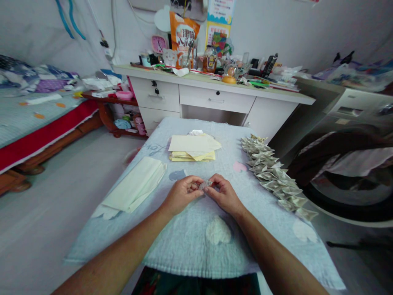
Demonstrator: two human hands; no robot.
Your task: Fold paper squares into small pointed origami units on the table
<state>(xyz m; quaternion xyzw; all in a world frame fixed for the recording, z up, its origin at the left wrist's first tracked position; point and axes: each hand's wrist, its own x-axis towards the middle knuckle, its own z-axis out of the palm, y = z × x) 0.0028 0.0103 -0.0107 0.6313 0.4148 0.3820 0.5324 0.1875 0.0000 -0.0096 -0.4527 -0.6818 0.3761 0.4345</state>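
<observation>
At 12 o'clock: white rectangular drawer desk (199,93), bearing an orange printed plastic bag (176,26). At 11 o'clock: pink square clock (159,44). At 3 o'clock: grey front-loading washing machine (331,121).

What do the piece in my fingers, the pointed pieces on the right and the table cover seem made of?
Held piece: probably paper, greyish and creased; too small to judge its finish.
Pointed pieces: likely folded paper, fairly matt, given the crisp creases and thin edges.
Table cover: seemingly soft, matt woven fabric, judging by its wrinkles and drooping edge.
</observation>
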